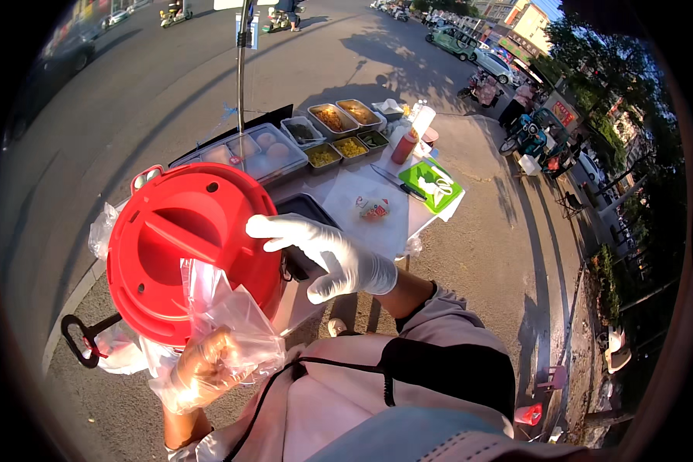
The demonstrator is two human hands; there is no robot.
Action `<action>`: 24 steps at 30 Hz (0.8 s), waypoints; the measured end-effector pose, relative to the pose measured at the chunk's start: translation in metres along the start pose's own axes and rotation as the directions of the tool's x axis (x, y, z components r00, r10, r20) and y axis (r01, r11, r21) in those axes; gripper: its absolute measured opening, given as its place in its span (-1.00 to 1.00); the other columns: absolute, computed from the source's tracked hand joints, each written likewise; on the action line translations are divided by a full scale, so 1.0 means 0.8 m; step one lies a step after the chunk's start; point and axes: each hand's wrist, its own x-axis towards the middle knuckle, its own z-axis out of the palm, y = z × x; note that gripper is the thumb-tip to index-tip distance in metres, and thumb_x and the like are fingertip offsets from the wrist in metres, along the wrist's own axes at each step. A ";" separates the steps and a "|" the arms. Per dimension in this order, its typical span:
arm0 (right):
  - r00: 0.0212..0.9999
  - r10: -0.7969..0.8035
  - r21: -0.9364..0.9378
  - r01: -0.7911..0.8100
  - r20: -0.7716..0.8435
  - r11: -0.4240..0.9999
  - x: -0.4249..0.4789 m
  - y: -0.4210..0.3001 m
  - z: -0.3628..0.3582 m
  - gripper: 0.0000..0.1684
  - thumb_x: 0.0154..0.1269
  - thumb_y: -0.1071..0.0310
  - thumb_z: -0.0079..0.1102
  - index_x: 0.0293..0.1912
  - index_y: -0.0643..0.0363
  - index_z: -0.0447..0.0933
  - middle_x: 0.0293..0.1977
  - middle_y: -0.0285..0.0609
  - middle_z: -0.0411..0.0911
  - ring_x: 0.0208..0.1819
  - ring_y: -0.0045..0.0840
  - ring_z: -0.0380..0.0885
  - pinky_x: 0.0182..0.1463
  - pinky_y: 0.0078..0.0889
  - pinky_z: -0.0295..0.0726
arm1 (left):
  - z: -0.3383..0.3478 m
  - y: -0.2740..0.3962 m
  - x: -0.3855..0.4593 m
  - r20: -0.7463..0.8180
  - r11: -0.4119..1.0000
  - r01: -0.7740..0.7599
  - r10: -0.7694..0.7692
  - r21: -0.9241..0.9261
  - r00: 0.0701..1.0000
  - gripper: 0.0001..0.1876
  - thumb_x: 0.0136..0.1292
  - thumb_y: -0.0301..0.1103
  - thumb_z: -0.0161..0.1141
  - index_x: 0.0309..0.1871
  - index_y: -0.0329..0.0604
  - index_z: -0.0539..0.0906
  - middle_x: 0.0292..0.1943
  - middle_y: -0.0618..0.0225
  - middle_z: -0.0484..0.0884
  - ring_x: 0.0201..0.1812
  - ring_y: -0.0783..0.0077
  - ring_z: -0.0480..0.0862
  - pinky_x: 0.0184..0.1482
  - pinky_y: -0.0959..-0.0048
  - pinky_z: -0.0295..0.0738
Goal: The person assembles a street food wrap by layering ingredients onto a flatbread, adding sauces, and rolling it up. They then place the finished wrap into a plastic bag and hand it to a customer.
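My left hand (205,367), in a thin clear glove, grips a clear plastic bag (245,323) by its lower part. The bag stands up in front of a large red lid (179,231) on a round container. My right hand (335,260) wears a white glove; its fingers are apart and hold nothing. Its fingertips are near the lid's right edge, and whether they touch it I cannot tell. Beneath that hand lies a black tray (303,211), partly hidden. Farther right, a wrapped food item (373,209) with red print rests on a white board (346,193).
Metal pans of food (351,148) line the table's far side beside a clear lidded box (265,153). A knife (401,183) lies by a green cutting board (430,185) with scissors (443,186). A red sauce bottle (404,147) stands behind. A metal pole (241,86) rises at the back.
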 end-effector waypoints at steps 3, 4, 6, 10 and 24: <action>0.987 0.069 0.275 -0.108 0.147 0.955 -0.016 -0.001 -0.003 0.29 -0.03 -0.17 0.43 0.45 0.18 -0.13 0.30 -0.11 0.20 0.30 -0.52 0.20 0.30 -0.37 0.27 | 0.051 0.028 0.083 0.100 0.994 -0.073 0.082 -0.085 0.992 -0.66 0.21 -0.31 0.31 -0.03 -0.20 0.46 -0.21 0.47 0.48 -0.16 0.59 0.47 -0.05 0.62 0.36; 0.969 0.204 0.330 -0.239 0.138 0.913 -0.033 -0.013 -0.018 0.14 0.03 -0.03 0.43 0.41 0.21 -0.01 0.21 -0.15 0.30 0.22 -0.58 0.27 0.21 -0.43 0.34 | 0.060 0.039 0.102 0.020 0.980 -0.107 0.112 -0.168 0.994 -0.60 0.19 -0.29 0.31 0.02 -0.17 0.41 -0.17 0.46 0.44 -0.13 0.60 0.45 -0.04 0.63 0.35; 0.897 0.441 0.309 -0.431 0.041 0.848 -0.091 -0.012 -0.067 -0.19 0.13 0.24 0.39 0.29 0.26 0.23 0.05 -0.22 0.47 0.07 -0.68 0.39 0.07 -0.54 0.45 | 0.098 0.060 0.153 -0.060 0.935 -0.193 0.184 -0.296 0.981 -0.47 0.14 -0.20 0.33 0.12 -0.14 0.37 -0.06 0.46 0.40 -0.05 0.62 0.43 0.02 0.64 0.32; 0.748 0.514 0.208 -0.472 -0.420 0.857 -0.152 -0.015 -0.174 -0.67 0.24 0.41 0.25 -0.01 0.29 0.51 -0.09 -0.26 0.60 -0.11 -0.70 0.50 0.00 -0.61 0.48 | 0.146 0.062 0.259 -0.053 0.873 -0.162 0.156 -0.460 0.986 -0.40 0.12 -0.82 -0.09 0.27 -0.20 0.33 0.15 0.27 0.42 0.11 0.23 0.55 0.15 0.42 0.45; 0.819 0.455 0.478 -0.261 -0.350 0.839 -0.315 0.025 -0.424 -0.44 0.41 -0.05 -0.01 0.12 0.23 0.46 0.02 -0.12 0.55 0.04 -0.50 0.51 0.25 -0.39 0.35 | 0.289 -0.006 0.485 0.198 0.939 0.039 0.032 -0.342 0.980 -0.69 0.22 -0.55 0.25 0.05 -0.18 0.59 -0.09 0.27 0.66 -0.08 0.44 0.64 0.03 0.46 0.54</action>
